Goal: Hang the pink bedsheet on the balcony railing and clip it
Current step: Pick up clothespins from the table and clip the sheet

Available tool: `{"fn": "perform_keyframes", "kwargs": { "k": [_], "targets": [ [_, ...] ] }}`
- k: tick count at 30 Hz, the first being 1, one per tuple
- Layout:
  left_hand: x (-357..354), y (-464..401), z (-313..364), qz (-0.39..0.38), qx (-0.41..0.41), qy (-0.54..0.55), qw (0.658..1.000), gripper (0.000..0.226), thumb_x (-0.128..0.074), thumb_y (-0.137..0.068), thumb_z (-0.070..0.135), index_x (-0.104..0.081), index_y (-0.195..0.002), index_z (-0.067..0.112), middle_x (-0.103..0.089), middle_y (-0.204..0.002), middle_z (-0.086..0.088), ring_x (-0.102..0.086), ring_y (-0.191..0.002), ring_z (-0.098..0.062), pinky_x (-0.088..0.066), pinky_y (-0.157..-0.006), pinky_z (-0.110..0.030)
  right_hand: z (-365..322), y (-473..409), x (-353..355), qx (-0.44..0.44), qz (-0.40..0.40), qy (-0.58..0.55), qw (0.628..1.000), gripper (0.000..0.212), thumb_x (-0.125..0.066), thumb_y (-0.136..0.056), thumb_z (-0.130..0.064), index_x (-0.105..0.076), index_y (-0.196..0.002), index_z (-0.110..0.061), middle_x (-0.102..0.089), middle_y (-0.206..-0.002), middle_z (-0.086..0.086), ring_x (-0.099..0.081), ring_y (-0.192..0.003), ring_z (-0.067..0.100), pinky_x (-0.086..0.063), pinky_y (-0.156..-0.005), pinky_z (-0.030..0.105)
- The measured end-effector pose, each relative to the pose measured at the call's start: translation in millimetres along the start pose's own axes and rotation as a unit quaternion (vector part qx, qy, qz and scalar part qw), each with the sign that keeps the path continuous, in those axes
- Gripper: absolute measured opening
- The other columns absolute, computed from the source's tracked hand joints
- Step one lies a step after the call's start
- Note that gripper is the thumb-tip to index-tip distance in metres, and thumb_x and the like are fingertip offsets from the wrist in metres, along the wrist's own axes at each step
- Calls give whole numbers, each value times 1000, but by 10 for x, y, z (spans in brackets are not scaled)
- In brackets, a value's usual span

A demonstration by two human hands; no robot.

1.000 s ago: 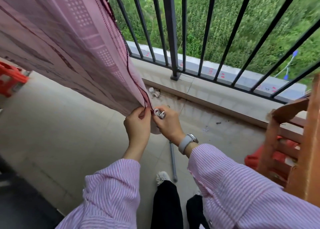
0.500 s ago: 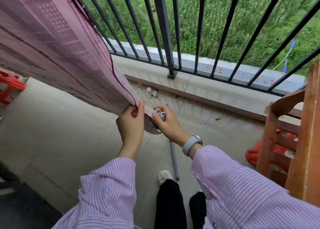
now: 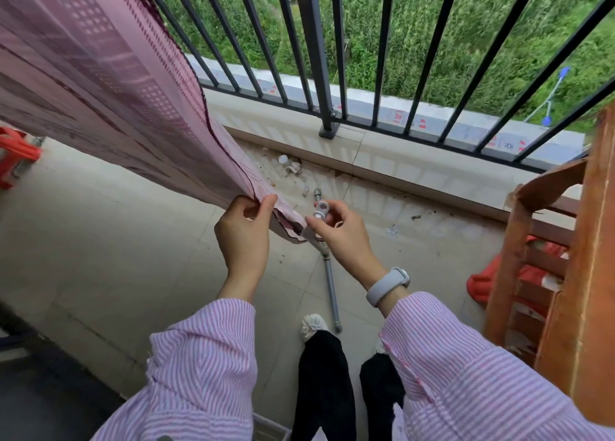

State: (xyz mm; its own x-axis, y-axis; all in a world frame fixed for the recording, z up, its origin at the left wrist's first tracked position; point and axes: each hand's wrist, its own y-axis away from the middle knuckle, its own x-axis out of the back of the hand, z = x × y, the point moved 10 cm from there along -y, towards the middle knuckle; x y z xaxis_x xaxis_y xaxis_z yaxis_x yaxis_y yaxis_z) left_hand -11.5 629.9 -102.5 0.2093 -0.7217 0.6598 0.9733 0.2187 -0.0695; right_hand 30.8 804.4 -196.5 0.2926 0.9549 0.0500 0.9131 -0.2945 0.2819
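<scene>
The pink bedsheet stretches from the upper left down to its lower corner in front of me. My left hand pinches the sheet's edge close to that corner. My right hand holds a small grey clip between thumb and fingers, right beside the sheet's corner tip; its fingertips touch the cloth there. The black balcony railing runs across the top of the view, beyond the hands. The top rail is out of view.
A grey metal rod lies on the tiled floor by my feet. Small debris sits near the low ledge. A wooden frame stands at right with red cloth beneath. A red stool is at left.
Both hands drew slightly apart; the right hand with the clip now sits to the right of the sheet's corner instead of pressed against the left hand. The view tilted a little.
</scene>
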Motion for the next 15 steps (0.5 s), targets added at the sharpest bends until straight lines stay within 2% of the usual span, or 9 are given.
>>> {"fn": "perform_keyframes", "kwargs": {
  "k": [2, 5, 9, 12, 15],
  "targets": [
    [-8, -8, 13, 0, 6, -1, 1000, 23, -65, -80, 27, -56, -65, 12, -56, -62, 2, -50, -66, -19, -27, -58, -22, -88, 27, 70, 30, 27, 4, 999, 20, -68, -76, -14, -58, -94, -17, -52, -70, -12, -44, -59, 1, -37, -57, 13],
    [-49, -42, 29, -5, 29, 1, 1000, 29, -64, -80, 30, -54, -59, 11, -55, -58, -2, -47, -63, -22, -27, -59, -26, -201, 86, 88, 79, 41, 23, 996, 23, -68, -76, -12, -56, -95, -18, -55, -74, -15, -50, -61, -3, -39, -58, 9],
    [-111, -98, 30, -15, 66, 20, 998, 35, -65, -78, 32, -53, -52, 12, -58, -57, -8, -46, -62, -19, -35, -63, -29, -211, 150, 60, 105, 59, 67, 990, 22, -72, -75, -16, -64, -95, -11, -56, -73, -12, -49, -61, 1, -38, -59, 10],
    [-135, -99, -39, -14, 112, 60, 992, 39, -67, -75, 33, -53, -45, 12, -58, -50, 2, -46, -59, -15, -38, -63, -29, -260, 203, 116, 133, 102, 98, 981, 16, -69, -78, -15, -67, -91, -7, -65, -73, 4, -51, -62, 13, -38, -59, 20],
    [-158, -76, -99, -18, 144, 88, 986, 32, -68, -74, 32, -60, -45, 20, -56, -41, 13, -47, -53, -7, -40, -59, -27, -329, 274, 163, 171, 128, 105, 971, 14, -65, -79, -15, -69, -86, -5, -69, -73, 11, -55, -63, 16, -35, -58, 20]
  ]
}}
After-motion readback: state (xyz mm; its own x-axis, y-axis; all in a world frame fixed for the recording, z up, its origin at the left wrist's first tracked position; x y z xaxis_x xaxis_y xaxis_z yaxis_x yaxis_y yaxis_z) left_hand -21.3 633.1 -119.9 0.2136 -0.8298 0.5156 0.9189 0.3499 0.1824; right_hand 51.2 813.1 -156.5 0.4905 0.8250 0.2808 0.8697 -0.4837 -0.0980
